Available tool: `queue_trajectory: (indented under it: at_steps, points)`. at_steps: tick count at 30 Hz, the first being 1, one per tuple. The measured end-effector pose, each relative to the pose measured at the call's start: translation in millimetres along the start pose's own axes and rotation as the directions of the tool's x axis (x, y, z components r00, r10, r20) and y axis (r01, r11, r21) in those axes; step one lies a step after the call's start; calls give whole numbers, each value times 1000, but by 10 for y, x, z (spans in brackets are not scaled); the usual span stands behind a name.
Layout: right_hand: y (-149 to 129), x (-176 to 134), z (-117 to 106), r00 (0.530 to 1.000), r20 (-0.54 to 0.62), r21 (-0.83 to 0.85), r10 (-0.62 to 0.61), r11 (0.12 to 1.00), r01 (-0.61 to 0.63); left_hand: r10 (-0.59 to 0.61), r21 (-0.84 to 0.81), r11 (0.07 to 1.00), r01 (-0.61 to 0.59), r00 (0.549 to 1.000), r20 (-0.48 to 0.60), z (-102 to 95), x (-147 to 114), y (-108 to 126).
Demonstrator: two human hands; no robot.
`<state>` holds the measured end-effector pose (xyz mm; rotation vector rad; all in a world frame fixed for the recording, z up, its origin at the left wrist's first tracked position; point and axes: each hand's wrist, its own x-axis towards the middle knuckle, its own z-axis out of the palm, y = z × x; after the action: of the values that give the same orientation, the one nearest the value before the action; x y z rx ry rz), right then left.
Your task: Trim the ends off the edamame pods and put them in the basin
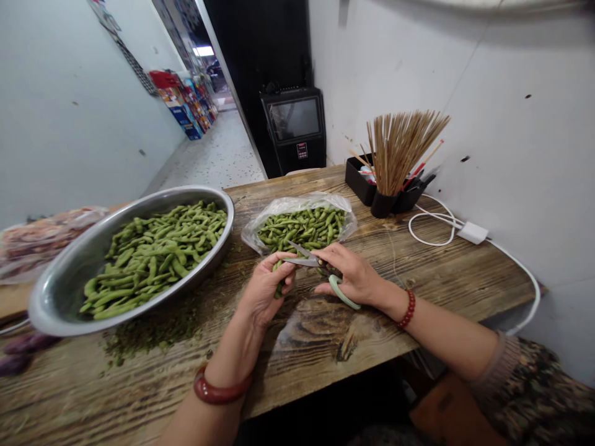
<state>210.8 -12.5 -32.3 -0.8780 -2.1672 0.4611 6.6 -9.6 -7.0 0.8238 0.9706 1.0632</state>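
Observation:
Pinched in my left hand (267, 286) are green edamame pods (279, 286), partly hidden by the fingers. My right hand (349, 272) grips a pair of scissors (341, 291) with pale green handles. The scissor blades are parted, and their tips reach to the fingers of my left hand. Just beyond both hands lies a clear plastic bag (253, 230), its mouth open on a heap of edamame pods (302, 226). To the left, a large metal basin (226, 214) holds many more pods (158, 254).
Small green trimmings (153, 331) litter the wooden table (297, 378) below the basin. Bagged meat (46, 238) and purple vegetables (25, 350) lie far left. At the back right stand bamboo skewers (400, 152) in a black holder (383, 204), near a white cable with an adapter (473, 233).

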Motion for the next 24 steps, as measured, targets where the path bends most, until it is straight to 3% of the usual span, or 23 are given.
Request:
queue_trajectory:
  at_steps: [12,17,24]
  points:
    - [-13,-6,-22,1000,16,20,18,1000,-18,10,12,1000,-10,1000,7,26,-14,21]
    - [14,-11,-19,998,-42,-2,39,999,-39,73,34,997,-74,997,32,11,-15,61]
    - [20,-11,-8,997,-68,-17,45,999,-46,60,126,990,-66,997,51,29,-51,59]
